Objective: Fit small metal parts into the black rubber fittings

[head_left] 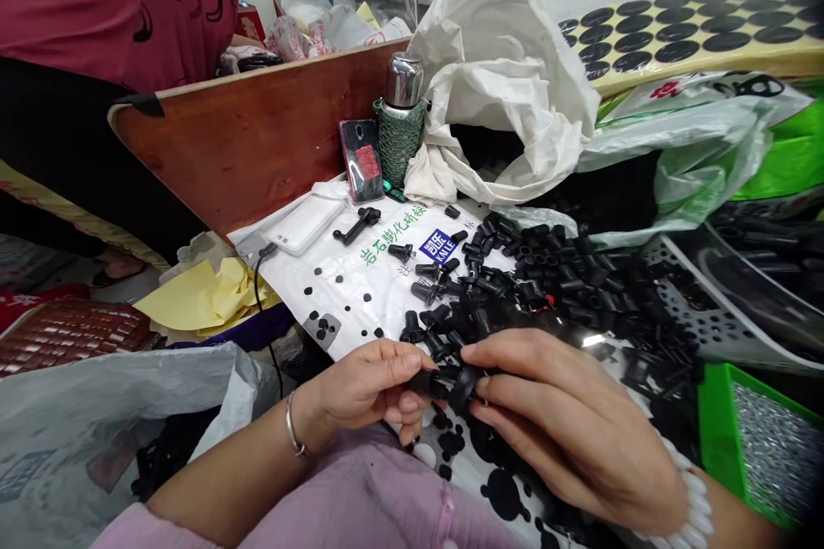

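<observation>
My left hand (366, 386) and my right hand (566, 420) pinch a small black plastic fitting (444, 384) between them, and their fingers hide part of it. A heap of similar black plastic fittings (534, 292) lies just beyond my right fingers, spreading across a white printed plastic sheet (335, 292). Loose black rubber dots (451, 443) are scattered on the sheet under my hands. A larger assembled black piece (356, 225) lies farther back on the sheet. A silver bangle circles my left wrist, and a white beaded bracelet circles my right.
A person in a red top (96, 17) stands behind a wooden board (225, 137). A phone (360, 161), steel flask (402, 116) and white bag (508, 77) stand near it. Black adhesive dots on a yellow sheet (675, 34) lie back right. A green tray of small metal parts (766, 446) sits front right.
</observation>
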### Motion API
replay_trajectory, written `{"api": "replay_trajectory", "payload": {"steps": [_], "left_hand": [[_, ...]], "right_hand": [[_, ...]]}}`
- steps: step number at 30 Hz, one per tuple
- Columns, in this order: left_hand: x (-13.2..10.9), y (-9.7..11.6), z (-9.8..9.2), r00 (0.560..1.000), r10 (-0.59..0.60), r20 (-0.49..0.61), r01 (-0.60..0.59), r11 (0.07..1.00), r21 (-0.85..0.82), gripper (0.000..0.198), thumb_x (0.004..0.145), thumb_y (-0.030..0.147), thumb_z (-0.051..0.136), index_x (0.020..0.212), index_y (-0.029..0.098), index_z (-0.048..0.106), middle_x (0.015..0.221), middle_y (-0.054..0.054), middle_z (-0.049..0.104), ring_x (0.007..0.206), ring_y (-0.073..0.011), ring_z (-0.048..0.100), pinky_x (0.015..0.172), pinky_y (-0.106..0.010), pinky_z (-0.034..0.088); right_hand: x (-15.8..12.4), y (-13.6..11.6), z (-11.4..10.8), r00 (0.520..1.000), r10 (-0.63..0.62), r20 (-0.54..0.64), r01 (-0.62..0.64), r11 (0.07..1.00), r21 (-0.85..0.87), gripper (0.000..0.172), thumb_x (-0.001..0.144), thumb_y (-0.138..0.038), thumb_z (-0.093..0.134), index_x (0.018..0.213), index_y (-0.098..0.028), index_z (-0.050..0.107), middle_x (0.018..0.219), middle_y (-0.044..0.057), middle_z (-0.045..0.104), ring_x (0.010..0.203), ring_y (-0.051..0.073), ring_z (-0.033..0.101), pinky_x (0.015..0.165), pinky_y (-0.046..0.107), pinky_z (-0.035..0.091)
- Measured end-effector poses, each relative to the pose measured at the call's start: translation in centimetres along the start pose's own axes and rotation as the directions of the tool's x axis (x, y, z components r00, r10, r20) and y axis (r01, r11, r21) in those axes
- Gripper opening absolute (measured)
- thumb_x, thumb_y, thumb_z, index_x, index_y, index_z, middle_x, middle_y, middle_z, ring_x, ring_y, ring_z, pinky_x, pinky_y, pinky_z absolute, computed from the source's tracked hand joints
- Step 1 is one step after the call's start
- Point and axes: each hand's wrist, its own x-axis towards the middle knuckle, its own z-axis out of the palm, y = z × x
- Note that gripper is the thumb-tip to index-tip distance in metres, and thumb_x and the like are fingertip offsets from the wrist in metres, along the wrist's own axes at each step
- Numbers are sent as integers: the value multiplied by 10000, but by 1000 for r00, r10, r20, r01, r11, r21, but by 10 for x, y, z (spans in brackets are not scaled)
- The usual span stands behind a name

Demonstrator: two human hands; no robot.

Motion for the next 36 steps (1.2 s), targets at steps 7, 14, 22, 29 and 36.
{"api": "replay_trajectory", "payload": {"steps": [7, 14, 22, 29, 36], "left_hand": [[-1, -2, -3, 1000, -13, -3, 13, 1000, -5, 279, 772, 381, 625, 828, 108, 637, 511, 44, 418, 400, -44, 374, 466, -223, 458], [-3, 1, -6, 996, -90, 8, 90, 996, -25, 264, 753, 373, 650, 802, 115, 626, 512, 46, 425, 387, -33, 351, 449, -214, 447], [0, -2, -9, 995, -86, -53, 82, 994, -66, 213, 791, 347, 615, 879, 154, 590, 499, 56, 444, 373, -32, 367, 455, -225, 483], [3, -2, -4, 990, -100, -99, 92, 992, -82, 177, 820, 335, 578, 842, 163, 540, 484, 68, 422, 360, -26, 342, 437, -197, 465], [6, -5, 8, 986, -15, -168, 8, 999, -41, 196, 844, 339, 534, 780, 157, 496, 492, 73, 427, 349, -15, 295, 412, -177, 463]], "right_hand": [[3, -4, 5, 1000, -23, -5, 23, 999, -36, 109, 830, -104, 514, 914, -140, 574, 969, 107, 632, 889, 180, 581, 719, 295, 513], [1, -3, 10, 999, -13, 53, 11, 999, 39, 129, 840, -93, 494, 926, -138, 581, 974, 109, 630, 881, 179, 578, 704, 298, 509], [-3, 0, 13, 995, 53, 86, -59, 996, 72, 225, 831, -146, 545, 1050, -90, 549, 1044, 139, 609, 970, 182, 569, 820, 295, 504], [-9, 2, 17, 990, 47, 133, -39, 998, -58, 342, 867, -173, 500, 1196, -84, 496, 1101, 138, 600, 1015, 182, 572, 867, 293, 512], [-10, 8, 19, 987, 86, 138, -90, 996, 26, 366, 869, -130, 491, 1234, -117, 469, 1122, 126, 587, 1027, 174, 562, 857, 279, 515]]}}
